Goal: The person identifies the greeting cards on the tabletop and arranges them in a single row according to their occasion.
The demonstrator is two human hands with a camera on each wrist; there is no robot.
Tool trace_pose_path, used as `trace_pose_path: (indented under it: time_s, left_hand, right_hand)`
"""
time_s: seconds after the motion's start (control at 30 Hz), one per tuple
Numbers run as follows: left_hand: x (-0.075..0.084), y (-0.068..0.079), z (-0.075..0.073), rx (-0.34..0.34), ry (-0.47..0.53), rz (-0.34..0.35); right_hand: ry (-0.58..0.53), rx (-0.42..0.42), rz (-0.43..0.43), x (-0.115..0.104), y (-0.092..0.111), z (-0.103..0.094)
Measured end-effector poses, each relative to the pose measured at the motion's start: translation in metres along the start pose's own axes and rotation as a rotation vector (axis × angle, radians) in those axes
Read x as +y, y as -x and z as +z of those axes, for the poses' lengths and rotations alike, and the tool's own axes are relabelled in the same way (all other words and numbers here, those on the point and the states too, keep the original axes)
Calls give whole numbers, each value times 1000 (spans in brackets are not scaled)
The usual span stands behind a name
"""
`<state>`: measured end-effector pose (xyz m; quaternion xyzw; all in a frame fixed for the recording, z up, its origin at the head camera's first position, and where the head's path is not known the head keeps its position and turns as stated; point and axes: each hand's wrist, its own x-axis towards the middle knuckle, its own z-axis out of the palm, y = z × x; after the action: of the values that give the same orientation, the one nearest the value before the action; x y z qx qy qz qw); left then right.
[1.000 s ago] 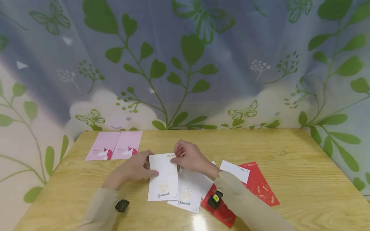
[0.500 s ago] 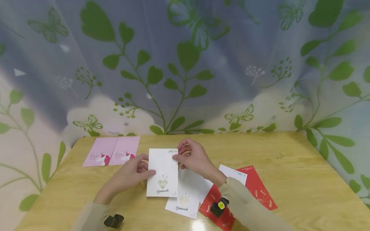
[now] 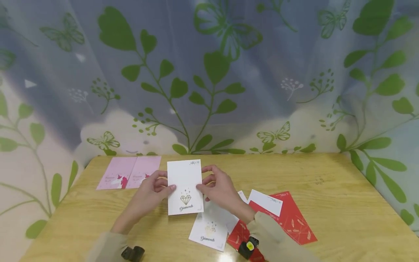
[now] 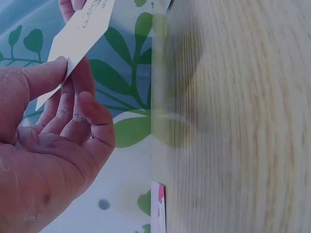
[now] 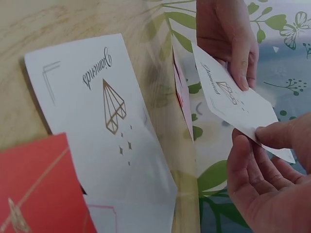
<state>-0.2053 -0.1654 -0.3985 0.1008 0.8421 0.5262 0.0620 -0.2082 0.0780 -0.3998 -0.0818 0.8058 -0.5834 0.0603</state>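
A white card [image 3: 184, 178] with a gold diamond and the word "Diamonds" is held up above the table between both hands. My left hand [image 3: 155, 189] pinches its left edge, thumb on the front and fingers behind. On the opposite edge, my right hand [image 3: 220, 189] pinches it the same way. The right wrist view shows the card [image 5: 238, 97] tilted, clear of the tabletop. Below it lies a second white Diamonds card [image 3: 209, 233], partly covered by a red card [image 5: 39, 184].
Two pink unicorn cards [image 3: 116, 173] lie side by side at the back left of the wooden table [image 3: 327, 189]. To the right are a red card [image 3: 296, 222] and a small white card [image 3: 266, 202] overlapping it. A leaf-patterned curtain [image 3: 147, 116] hangs behind.
The held Diamonds card has risen and come more upright. My right hand has slid from its top right corner down to the middle of the right edge.
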Motion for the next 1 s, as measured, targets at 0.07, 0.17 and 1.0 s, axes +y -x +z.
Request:
trace_pose_path:
  time_s: [0.07, 0.17, 1.0]
  left_hand:
    - [1, 0, 1, 7, -7, -7]
    - [2, -1, 2, 10, -24, -22]
    - [-6, -3, -2, 135, -88, -112]
  right_hand:
    - [5, 21, 12, 0, 1, 2]
    - [-11, 61, 16, 0, 1, 3]
    - [-85, 145, 144, 4, -32, 20]
